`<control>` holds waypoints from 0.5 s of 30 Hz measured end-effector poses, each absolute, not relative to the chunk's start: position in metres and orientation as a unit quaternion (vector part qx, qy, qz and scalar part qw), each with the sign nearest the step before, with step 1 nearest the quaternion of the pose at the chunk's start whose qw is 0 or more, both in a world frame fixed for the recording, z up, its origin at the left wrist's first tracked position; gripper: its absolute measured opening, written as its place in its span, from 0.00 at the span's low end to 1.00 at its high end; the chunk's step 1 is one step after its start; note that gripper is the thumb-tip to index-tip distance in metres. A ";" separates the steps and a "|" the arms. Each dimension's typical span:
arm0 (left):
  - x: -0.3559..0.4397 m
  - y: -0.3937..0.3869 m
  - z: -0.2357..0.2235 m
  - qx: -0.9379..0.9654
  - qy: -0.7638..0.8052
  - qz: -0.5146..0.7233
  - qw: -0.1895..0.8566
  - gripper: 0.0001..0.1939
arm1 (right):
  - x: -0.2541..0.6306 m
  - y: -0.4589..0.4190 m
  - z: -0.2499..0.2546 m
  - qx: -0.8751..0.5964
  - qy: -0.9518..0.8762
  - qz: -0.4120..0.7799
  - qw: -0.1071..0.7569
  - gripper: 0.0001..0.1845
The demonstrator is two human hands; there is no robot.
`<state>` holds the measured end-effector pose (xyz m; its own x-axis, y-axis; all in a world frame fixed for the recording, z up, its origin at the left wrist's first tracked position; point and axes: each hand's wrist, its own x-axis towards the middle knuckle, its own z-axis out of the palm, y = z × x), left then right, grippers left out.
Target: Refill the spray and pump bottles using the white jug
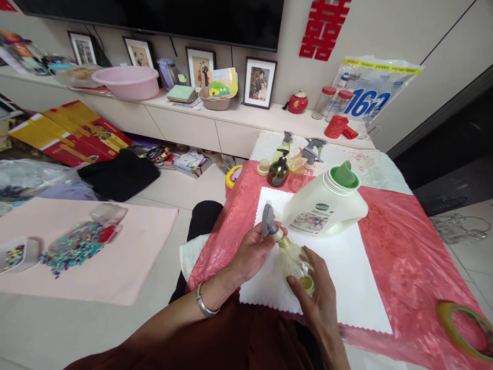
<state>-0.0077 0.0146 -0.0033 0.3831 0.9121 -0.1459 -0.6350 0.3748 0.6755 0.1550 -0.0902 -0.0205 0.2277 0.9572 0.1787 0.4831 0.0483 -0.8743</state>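
In my left hand is a grey trigger spray head, pinched near its collar at the mouth of a clear yellowish bottle. Whether the collar is screwed on or only resting there, I cannot tell. My right hand wraps round the bottle's body, which leans and has a little yellow-green liquid at the bottom. Just behind stands a large pale green jug with a green spout. A white scalloped mat lies under the jug and my hands.
Behind the jug stand a dark pump bottle, a pink spray bottle and a cream cap. A tape roll lies on the red plastic cover. Left, colourful beads spread over a pink sheet.
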 end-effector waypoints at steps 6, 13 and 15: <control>-0.010 0.015 -0.008 0.293 0.252 0.459 0.800 0.23 | 0.157 -0.090 -0.026 -0.619 -0.569 0.281 0.462 0.33; -0.010 0.015 -0.008 0.304 0.261 0.436 0.806 0.23 | 0.158 -0.092 -0.029 -0.613 -0.569 0.273 0.475 0.33; -0.010 0.015 -0.006 0.304 0.263 0.432 0.807 0.23 | 0.159 -0.093 -0.029 -0.611 -0.569 0.276 0.475 0.33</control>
<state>-0.0101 0.0154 -0.0063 0.4885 0.8575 -0.1614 -0.5382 0.4417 0.7179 0.1585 -0.0929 -0.0291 0.1995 0.9586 0.2034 0.4330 0.1000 -0.8958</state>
